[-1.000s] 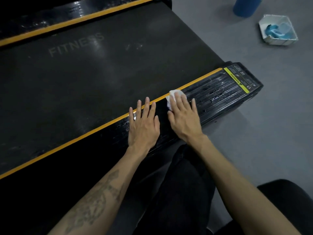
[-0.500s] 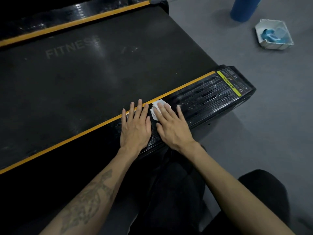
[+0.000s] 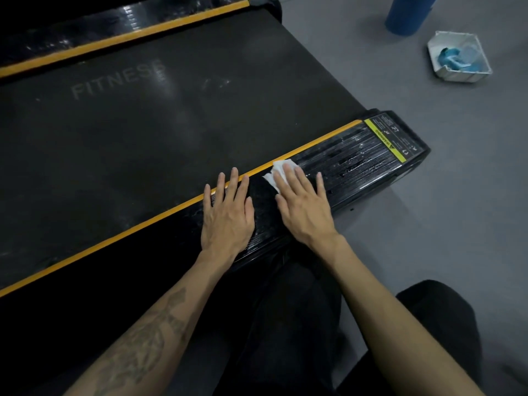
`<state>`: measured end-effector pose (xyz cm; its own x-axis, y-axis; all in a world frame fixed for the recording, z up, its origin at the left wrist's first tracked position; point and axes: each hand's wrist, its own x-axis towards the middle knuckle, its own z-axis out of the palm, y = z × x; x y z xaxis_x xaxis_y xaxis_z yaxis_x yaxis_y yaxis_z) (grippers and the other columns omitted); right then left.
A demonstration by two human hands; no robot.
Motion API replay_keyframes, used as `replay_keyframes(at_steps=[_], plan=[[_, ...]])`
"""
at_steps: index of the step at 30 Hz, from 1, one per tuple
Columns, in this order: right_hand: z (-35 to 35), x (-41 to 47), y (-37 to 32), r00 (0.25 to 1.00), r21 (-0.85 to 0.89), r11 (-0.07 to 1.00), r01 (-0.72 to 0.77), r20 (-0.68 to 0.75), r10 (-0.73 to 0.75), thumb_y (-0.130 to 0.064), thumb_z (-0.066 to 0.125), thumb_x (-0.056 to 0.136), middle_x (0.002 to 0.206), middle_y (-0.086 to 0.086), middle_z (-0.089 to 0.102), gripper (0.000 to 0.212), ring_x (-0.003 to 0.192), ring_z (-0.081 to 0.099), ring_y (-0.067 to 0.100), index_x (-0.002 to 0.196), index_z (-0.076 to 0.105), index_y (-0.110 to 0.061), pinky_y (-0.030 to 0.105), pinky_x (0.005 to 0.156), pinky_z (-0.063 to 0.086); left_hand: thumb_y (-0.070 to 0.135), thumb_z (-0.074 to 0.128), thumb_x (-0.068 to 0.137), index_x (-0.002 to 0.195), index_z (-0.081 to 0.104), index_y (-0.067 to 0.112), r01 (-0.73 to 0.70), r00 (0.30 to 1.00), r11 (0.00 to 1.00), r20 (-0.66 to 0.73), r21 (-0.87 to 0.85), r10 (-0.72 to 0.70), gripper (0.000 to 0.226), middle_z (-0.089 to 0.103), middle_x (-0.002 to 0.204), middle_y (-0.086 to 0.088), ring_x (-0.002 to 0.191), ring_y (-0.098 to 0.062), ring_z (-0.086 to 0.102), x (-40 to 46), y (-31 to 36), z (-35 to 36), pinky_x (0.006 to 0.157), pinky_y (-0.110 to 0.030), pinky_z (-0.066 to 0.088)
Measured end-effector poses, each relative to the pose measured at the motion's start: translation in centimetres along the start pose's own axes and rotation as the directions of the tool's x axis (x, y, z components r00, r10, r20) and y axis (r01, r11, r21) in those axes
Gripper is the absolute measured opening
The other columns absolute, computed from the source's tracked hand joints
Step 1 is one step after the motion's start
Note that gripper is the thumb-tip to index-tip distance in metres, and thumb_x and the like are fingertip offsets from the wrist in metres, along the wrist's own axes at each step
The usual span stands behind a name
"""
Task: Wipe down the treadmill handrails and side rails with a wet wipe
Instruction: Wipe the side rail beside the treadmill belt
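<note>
Here my right hand lies flat on the near side rail of the treadmill, fingers straight and spread a little, pressing the white wet wipe down against the ribbed black surface; only the far part of the wipe shows past my fingertips, next to the orange stripe that edges the rail. My left hand rests flat on the same rail just beside the right, fingers straight and holding nothing, their tips reaching the orange stripe. The stretch of rail to the right of the wipe glistens with wet streaks as far as the yellow warning label near its end cap. Beyond the rail lies the dark belt with the faint word FITNESS printed on it, and past that the far side rail, also black with an orange stripe. On the grey floor to the right, well apart from the treadmill, sits a white tray with something blue in it, and near it a blue cylinder. My dark trousers fill the bottom of the view.
</note>
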<state>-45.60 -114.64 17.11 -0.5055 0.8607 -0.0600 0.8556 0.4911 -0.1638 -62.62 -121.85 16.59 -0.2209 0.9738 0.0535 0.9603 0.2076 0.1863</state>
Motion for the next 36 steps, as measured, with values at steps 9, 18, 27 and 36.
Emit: replay_keyframes(at_steps=[9,18,27,36], plan=[[-0.1,-0.4,-1.1,0.997,-0.003,0.997,0.074,0.009,-0.074,-0.045,0.002,0.103,0.171,0.001,0.009,0.064,0.158,0.007,0.018,0.164,0.014,-0.028,0.055,0.127,-0.001,0.039,0.023,0.110,0.162,0.026,0.019,0.000,1.000,1.000,0.006,0.005,0.000,0.056,0.015,0.171,-0.003,0.158,-0.025,0.011,0.1,0.1,-0.1,0.128,-0.052,0.010],[0.2,-2.1,-2.5,0.992,0.022,0.992,0.124,0.028,-0.125,-0.047,0.007,0.104,0.171,0.002,0.009,0.064,0.158,0.007,0.019,0.164,0.015,-0.025,0.053,0.127,0.000,0.038,0.020,0.110,0.161,0.026,0.018,-0.007,1.000,1.000,0.003,0.012,0.007,0.056,0.015,0.171,-0.004,0.158,-0.025,0.011,0.2,0.0,0.2,0.127,-0.053,0.012],[1.2,-3.9,-2.9,0.998,0.056,0.997,0.061,-0.026,-0.060,-0.045,0.019,0.105,0.169,0.008,0.020,0.063,0.157,0.017,0.025,0.162,0.025,-0.019,0.056,0.126,0.011,0.036,0.024,0.110,0.161,0.028,0.017,-0.009,1.000,1.000,0.001,-0.008,0.009,0.055,0.016,0.170,-0.004,0.158,-0.024,0.011,0.3,-0.1,0.3,0.128,-0.052,0.012],[0.6,-3.9,-1.6,0.999,0.055,0.998,-0.025,-0.022,0.027,-0.046,0.014,0.106,0.171,0.005,0.011,0.064,0.158,0.007,0.021,0.164,0.016,-0.020,0.053,0.127,0.004,0.042,0.029,0.109,0.160,0.028,0.017,-0.029,1.000,0.999,-0.002,-0.035,0.029,0.057,0.017,0.170,-0.004,0.158,-0.023,0.010,0.2,0.1,0.0,0.128,-0.052,0.009]])
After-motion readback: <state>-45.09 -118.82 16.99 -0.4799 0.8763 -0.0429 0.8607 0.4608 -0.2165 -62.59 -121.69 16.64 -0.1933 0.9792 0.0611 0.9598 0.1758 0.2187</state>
